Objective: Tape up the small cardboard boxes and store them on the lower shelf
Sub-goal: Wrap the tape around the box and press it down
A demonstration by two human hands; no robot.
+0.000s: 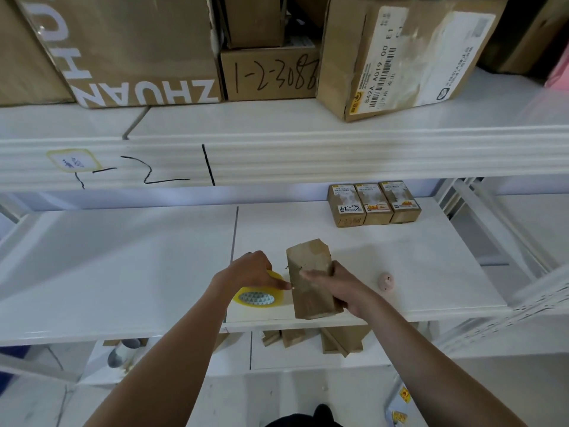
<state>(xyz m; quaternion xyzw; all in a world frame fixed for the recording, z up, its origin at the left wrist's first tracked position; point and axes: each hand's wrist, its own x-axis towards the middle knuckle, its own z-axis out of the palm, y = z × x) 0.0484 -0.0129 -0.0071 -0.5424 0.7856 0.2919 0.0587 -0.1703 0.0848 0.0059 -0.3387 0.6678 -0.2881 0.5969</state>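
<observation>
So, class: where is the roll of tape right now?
The roll of tape lies on the middle shelf near its front edge, under the left hand, just left of the small cardboard box held by the right hand.

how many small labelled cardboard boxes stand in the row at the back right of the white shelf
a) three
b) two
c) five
a: three small labelled cardboard boxes stand side by side at the back right of the white shelf, beyond the plain box the right hand holds.
</observation>
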